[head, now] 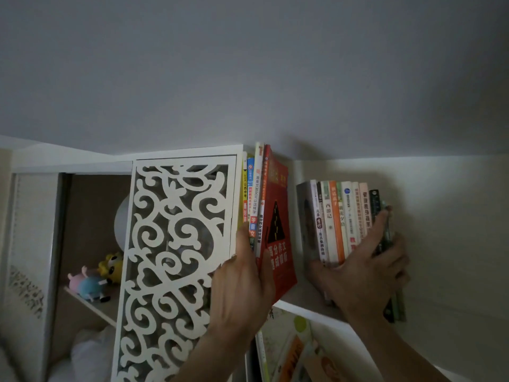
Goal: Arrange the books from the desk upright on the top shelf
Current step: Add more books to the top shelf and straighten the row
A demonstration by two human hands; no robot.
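1. A home, likely a child's room: plush toys (pixel 93 282) lie in a white cabinet with a carved scrollwork door (pixel 176 266).
2. Schoolbooks (pixel 256 205) (Chinese titles) stand on the shelf (pixel 303 310).

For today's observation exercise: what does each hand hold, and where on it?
The left hand grips the tall red paperback book by its lower spine edge. The right hand clasps the row of upright paperback books at its lower right end.
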